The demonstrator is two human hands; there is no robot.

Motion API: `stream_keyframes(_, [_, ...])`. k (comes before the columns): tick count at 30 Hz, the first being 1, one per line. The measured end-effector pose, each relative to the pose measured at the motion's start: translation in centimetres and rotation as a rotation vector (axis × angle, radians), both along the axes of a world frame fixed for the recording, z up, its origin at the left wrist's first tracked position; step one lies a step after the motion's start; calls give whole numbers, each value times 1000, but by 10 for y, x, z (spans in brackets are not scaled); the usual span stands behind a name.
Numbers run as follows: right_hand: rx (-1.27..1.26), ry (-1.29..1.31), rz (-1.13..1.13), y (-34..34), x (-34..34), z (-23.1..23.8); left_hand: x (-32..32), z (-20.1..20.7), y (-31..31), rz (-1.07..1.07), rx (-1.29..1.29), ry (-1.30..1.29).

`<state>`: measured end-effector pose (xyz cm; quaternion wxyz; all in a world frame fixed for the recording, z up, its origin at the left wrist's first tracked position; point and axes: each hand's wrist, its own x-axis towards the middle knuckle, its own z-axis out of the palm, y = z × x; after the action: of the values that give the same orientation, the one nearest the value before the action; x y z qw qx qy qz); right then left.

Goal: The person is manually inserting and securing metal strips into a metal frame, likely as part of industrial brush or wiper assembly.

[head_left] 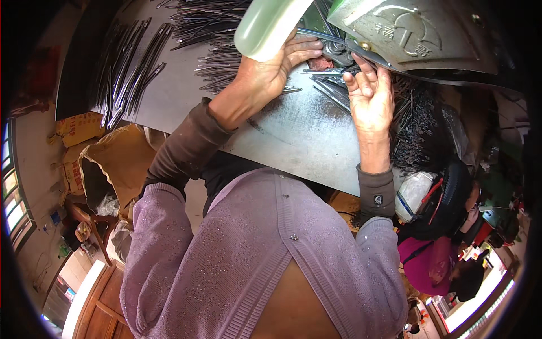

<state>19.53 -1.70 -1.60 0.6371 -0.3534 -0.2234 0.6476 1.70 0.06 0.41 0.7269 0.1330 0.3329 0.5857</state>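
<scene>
At the table's far side my left hand [272,69] reaches under a pale green rounded bar [266,31], which hides its thumb side. Its fingers lie close together, stretched to the right, at one end of a thin metal rod [316,35]. My right hand [370,104] is palm up, its fingers bent, with the index fingertip and thumb closed at the rod's other end. Between the hands sit a dark metal machine part [339,50] and a small reddish lump [322,63]. A metal cover [412,34] with a raised umbrella emblem hangs above my right hand.
Bundles of thin dark rods lie on the grey metal table [305,141]: a left bundle [127,68], a middle bundle [217,65] and a tangled right heap [420,124]. A yellowish sack [127,152] stands off the left edge. Bags [415,195] crowd the lower right.
</scene>
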Motion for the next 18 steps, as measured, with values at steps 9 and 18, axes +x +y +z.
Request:
stream_keyframes(9, [-40,26,-48,-5,2,-2,12,-7,4,22,127,184])
stream_keyframes(18, [-132,-129,190,-37,23,11,-1,-5,24,-53,130,253])
